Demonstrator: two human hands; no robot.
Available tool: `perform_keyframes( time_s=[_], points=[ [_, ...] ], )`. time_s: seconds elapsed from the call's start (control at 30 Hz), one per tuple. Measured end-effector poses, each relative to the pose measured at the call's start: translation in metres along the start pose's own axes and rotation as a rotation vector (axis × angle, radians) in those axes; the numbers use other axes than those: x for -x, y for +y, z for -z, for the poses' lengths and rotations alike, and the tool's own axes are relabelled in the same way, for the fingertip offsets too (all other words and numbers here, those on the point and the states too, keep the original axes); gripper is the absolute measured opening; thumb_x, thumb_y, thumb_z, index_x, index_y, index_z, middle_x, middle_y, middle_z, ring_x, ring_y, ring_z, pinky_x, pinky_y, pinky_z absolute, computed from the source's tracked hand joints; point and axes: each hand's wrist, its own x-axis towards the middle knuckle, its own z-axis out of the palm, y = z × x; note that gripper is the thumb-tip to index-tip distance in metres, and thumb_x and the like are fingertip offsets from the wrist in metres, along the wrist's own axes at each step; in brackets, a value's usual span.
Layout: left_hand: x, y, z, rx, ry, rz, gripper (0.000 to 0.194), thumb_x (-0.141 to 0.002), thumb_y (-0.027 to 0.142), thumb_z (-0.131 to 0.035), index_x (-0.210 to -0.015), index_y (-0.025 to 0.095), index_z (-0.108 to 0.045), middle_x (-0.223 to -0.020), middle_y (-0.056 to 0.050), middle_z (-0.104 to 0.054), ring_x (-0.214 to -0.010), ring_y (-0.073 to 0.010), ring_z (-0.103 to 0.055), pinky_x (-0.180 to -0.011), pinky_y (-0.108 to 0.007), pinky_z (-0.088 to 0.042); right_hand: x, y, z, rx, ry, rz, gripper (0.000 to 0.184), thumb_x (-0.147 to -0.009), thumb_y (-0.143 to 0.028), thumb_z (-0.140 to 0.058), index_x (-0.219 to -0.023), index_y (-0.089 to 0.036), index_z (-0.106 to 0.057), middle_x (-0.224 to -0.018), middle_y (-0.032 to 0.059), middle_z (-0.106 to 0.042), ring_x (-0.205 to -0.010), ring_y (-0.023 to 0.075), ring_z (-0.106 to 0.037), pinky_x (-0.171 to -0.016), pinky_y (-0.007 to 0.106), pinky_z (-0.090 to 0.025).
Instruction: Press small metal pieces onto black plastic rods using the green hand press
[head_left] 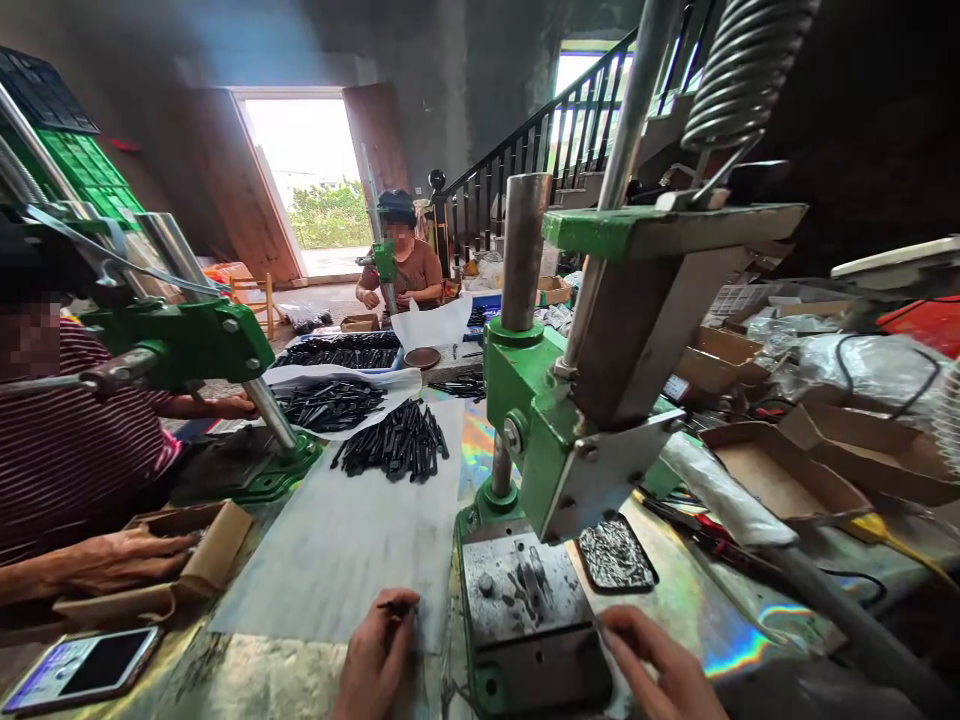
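At lower centre, the left hand pinches a small dark piece, its visible part roughly level, tip leftward. Lower right, the right hand curls beside the press base; its grip cannot be told.

Wall: was dark grey.
Doorway: stood open, bright with daylight above green shrubs.
Stair railing: was black, rising rightward past a window.
Chair: stood near the doorway.

Ahead of the left hand, a flat white sheet leaves room, while a green metal press blocks its right.
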Motion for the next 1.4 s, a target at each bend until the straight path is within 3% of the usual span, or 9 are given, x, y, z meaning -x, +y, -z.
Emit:
perform_keyframes(
  time_s=[0.1,0.23,0.33,0.43,0.6,0.77,0.97,1.23,1.4],
  points=[
    [0.0,-0.002,-0.001,-0.02,-0.009,0.022,0.035,-0.083,0.053,-0.057,-0.094,0.024,-0.073,-0.099,-0.009,-0.075,-0.099,-0.0296,-0.067,-0.091,-0.042,-0.051,-0.024,0.021,0.022,0.298,0.048,0.013,0.029,-0.094,-0.04,-0.041,-0.093,-0.021,-0.063,-0.088,0.0083,-0.072,-0.08,0.0228,-0.068,-0.071,0.03,-0.054],
    [0.0,0.003,0.002,-0.003,-0.019,0.062,0.039,-0.081,0.057,-0.057,-0.095,0.024,-0.073,-0.101,-0.009,-0.075,-0.103,-0.0307,-0.066,-0.095,-0.043,-0.049,-0.055,0.038,0.03,0.636,-0.008,-0.009,0.029,-0.093,-0.028,-0.037,-0.103,-0.016,-0.06,-0.105,0.0147,-0.068,-0.099,0.0271,-0.064,-0.087,0.037,-0.051],
    [0.005,0.01,0.004,0.058,0.002,0.093,0.043,-0.077,0.061,-0.061,-0.092,0.023,-0.073,-0.099,-0.008,-0.075,-0.102,-0.0306,-0.066,-0.094,-0.042,-0.05,-0.072,0.043,0.028,0.734,-0.033,-0.043,0.023,-0.089,-0.021,-0.046,-0.105,-0.014,-0.062,-0.105,0.0151,-0.067,-0.099,0.0305,-0.062,-0.086,0.04,-0.048],
    [0.018,0.018,0.004,0.174,0.064,0.154,0.043,-0.076,0.061,-0.064,-0.093,0.022,-0.073,-0.095,-0.006,-0.074,-0.089,-0.0262,-0.068,-0.082,-0.036,-0.054,-0.082,0.043,0.026,0.831,-0.061,-0.063,0.018,-0.085,-0.015,-0.052,-0.098,-0.014,-0.064,-0.097,0.0145,-0.067,-0.094,0.0316,-0.062,-0.079,0.038,-0.046],
    [0.041,0.03,0.002,0.382,0.086,0.238,0.04,-0.073,0.058,-0.071,-0.09,0.021,-0.073,-0.088,-0.003,-0.072,-0.075,-0.0197,-0.066,-0.071,-0.028,-0.054,-0.089,0.044,0.025,0.911,-0.086,-0.062,0.017,-0.088,-0.014,-0.047,-0.082,-0.017,-0.063,-0.087,0.0129,-0.066,-0.083,0.029,-0.062,-0.072,0.035,-0.041],
    [0.051,0.04,-0.003,0.488,0.061,0.301,0.042,-0.07,0.058,-0.074,-0.09,0.02,-0.073,-0.083,-0.004,-0.072,-0.068,-0.019,-0.064,-0.064,-0.028,-0.052,-0.092,0.049,0.026,0.848,-0.072,-0.039,0.019,-0.089,-0.017,-0.043,-0.076,-0.02,-0.058,-0.08,0.0092,-0.065,-0.078,0.0262,-0.062,-0.067,0.033,-0.038],
    [0.053,0.054,-0.008,0.575,0.012,0.363,0.042,-0.068,0.055,-0.076,-0.092,0.02,-0.073,-0.082,-0.004,-0.072,-0.067,-0.0181,-0.062,-0.062,-0.028,-0.051,-0.09,0.054,0.032,0.627,0.038,-0.052,0.022,-0.088,-0.032,-0.037,-0.072,-0.023,-0.05,-0.069,0.0025,-0.06,-0.065,0.0206,-0.058,-0.062,0.03,-0.038],
    [0.051,0.061,-0.013,0.752,-0.055,0.414,0.037,-0.068,0.048,-0.08,-0.087,0.018,-0.071,-0.076,-0.002,-0.068,-0.06,-0.0143,-0.059,-0.056,-0.026,-0.047,-0.089,0.04,0.044,0.34,0.217,-0.138,0.028,-0.08,-0.043,-0.044,-0.068,-0.021,-0.057,-0.061,0.0009,-0.061,-0.057,0.0184,-0.055,-0.055,0.029,-0.039],
    [0.051,0.059,-0.015,0.82,-0.241,0.427,0.031,-0.073,0.045,-0.078,-0.08,0.017,-0.068,-0.079,-0.002,-0.067,-0.061,-0.0128,-0.061,-0.057,-0.025,-0.049,-0.091,0.042,0.048,0.182,0.267,-0.167,0.026,-0.074,-0.042,-0.051,-0.064,-0.02,-0.059,-0.056,0.0002,-0.058,-0.053,0.0168,-0.05,-0.05,0.028,-0.037]
  ],
)
